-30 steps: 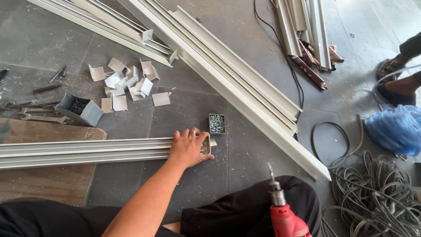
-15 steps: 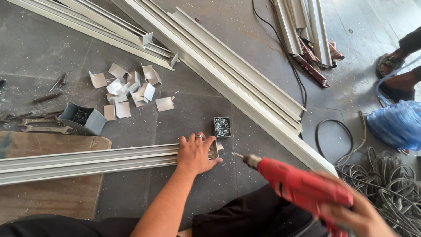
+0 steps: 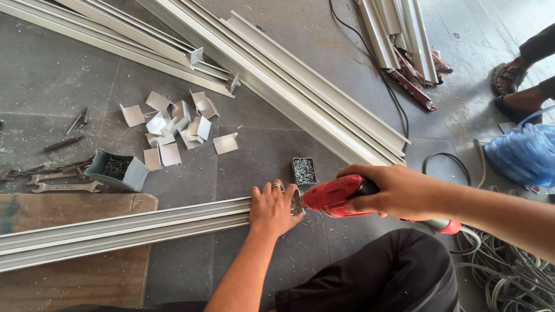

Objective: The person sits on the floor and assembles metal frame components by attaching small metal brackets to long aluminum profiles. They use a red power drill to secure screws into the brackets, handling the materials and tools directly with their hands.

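The left hand [image 3: 273, 209] lies flat, grip released, pressing the end of the long metal rail [image 3: 124, 231] on the floor. The right hand [image 3: 399, 190] has its grip clenched around the red drill [image 3: 341, 195], tip at the rail's end. It looks best to keep the drill straight and the rail pinned. I count one drill, two screw trays [image 3: 304, 171], three spanners [image 3: 55, 176].
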